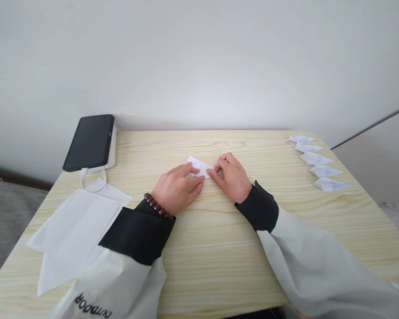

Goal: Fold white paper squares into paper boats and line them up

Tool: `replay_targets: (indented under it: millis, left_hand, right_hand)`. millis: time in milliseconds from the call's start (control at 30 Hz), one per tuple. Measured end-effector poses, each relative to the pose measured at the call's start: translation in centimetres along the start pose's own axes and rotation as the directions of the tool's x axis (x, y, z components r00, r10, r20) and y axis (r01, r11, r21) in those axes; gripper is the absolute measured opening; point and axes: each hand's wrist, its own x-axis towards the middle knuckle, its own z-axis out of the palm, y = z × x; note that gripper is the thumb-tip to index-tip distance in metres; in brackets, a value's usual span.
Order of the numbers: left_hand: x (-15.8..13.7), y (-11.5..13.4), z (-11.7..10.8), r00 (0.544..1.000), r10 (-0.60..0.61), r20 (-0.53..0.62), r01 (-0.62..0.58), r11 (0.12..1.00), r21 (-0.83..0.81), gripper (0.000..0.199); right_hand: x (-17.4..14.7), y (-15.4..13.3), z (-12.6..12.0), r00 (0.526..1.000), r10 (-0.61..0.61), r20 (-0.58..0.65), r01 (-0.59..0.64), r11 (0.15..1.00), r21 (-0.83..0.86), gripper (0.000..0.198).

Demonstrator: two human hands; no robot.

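A small folded piece of white paper (195, 163) lies on the wooden table, around its middle. My left hand (177, 188), with a dark bead bracelet at the wrist, holds the paper down from the left with its fingertips and thumb. At the paper's right corner, my right hand (232, 177) pinches the edge between thumb and curled fingers. Both hands partly cover the paper, so its full shape is hidden.
Several folded white paper pieces (315, 158) form a column at the table's right side. White paper sheets (76, 226) overlap on the left, partly under my left sleeve. Behind them a black device (89, 141) rests on a white box with a white cable (95, 188). A wall borders the back.
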Motion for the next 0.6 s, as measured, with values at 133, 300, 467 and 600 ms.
replay_targets:
  millis: [133, 300, 467, 600]
  left_hand:
    - [0.01, -0.03, 0.00, 1.000, -0.004, 0.011, 0.004, 1.000, 0.003, 0.021]
    - [0.02, 0.01, 0.01, 1.000, -0.007, 0.026, 0.007, 1.000, 0.006, 0.022]
    - [0.10, 0.38, -0.14, 0.999, -0.030, 0.038, 0.028, 0.998, 0.059, 0.023]
    - [0.24, 0.82, -0.35, 0.997, -0.069, 0.042, 0.063, 0.991, 0.119, 0.023]
  right_hand:
    - [0.05, -0.06, -0.01, 1.000, -0.001, -0.001, 0.001, 1.000, -0.007, 0.018]
    - [0.16, -0.37, -0.14, 1.000, 0.007, 0.002, -0.006, 0.999, -0.036, 0.019]
    - [0.17, -0.53, -0.17, 1.000, 0.024, 0.015, -0.024, 0.998, -0.056, 0.019]
    - [0.06, -0.30, -0.16, 1.000, 0.007, 0.016, -0.007, 1.000, -0.018, 0.016]
